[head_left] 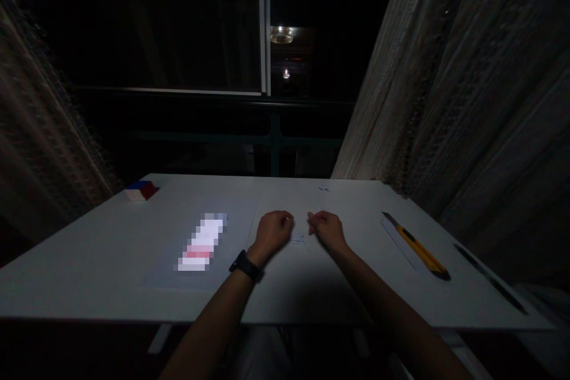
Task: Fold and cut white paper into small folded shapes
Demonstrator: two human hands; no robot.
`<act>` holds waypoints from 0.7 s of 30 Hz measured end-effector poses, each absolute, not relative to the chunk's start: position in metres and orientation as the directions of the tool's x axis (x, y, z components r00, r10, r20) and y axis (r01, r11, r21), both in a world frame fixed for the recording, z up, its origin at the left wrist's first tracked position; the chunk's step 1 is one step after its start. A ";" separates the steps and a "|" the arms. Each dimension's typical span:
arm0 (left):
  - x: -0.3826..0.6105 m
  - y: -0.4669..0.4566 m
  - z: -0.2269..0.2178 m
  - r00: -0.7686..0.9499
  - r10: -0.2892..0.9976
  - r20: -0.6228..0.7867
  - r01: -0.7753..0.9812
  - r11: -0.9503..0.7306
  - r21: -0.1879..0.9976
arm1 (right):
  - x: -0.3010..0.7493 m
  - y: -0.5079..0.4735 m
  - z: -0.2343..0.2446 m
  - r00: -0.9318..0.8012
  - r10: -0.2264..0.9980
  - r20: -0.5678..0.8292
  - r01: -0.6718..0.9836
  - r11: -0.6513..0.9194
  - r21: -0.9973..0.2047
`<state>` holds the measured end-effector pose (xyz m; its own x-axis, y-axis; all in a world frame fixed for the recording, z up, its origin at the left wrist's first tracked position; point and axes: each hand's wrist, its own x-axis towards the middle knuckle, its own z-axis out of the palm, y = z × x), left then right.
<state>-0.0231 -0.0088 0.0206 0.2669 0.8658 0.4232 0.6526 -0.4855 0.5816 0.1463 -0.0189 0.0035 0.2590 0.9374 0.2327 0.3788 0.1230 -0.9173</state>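
My left hand [275, 230], with a dark watch [247, 266] on its wrist, hovers over or rests on the white table. Its thumb and fingers are pinched together; whatever may be between them is too small to make out. Opposite it, my right hand [328, 229] is closed in a similar pinch, its contents hidden too. On the tabletop between the hands lie small white scraps [298, 240], which look like paper with dark marks. To the right lies a yellow and black utility knife [418, 249], its blade pointing away from me.
A thin white strip [398, 243] lies beside the knife, and a long dark thin object [490, 278] near the right edge. Further scraps [323, 189] lie at the back. A lit, blurred-out screen [202, 243] rests on a pale sheet [155, 270]. A coloured cube [141, 190] sits back left.
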 end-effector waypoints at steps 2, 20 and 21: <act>-0.017 -0.019 0.026 0.403 0.807 0.431 0.684 -0.579 0.444 | 0.149 -0.018 0.007 0.266 0.934 0.239 0.362 0.133 -0.923; 0.001 -0.076 -0.022 0.622 0.730 0.284 0.754 -0.656 0.036 | 0.424 -0.126 0.039 0.596 0.778 0.199 0.798 -0.601 -0.041; 0.001 -0.075 -0.021 0.620 0.733 0.281 0.755 -0.654 0.039 | 0.430 -0.131 0.031 0.571 0.804 0.165 0.816 -0.577 -0.013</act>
<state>0.0007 -0.0755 -0.0210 0.6199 0.7327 0.2809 0.7555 -0.6540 0.0387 0.4299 -0.1312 0.0307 0.5714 0.8040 0.1646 0.8163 -0.5775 -0.0130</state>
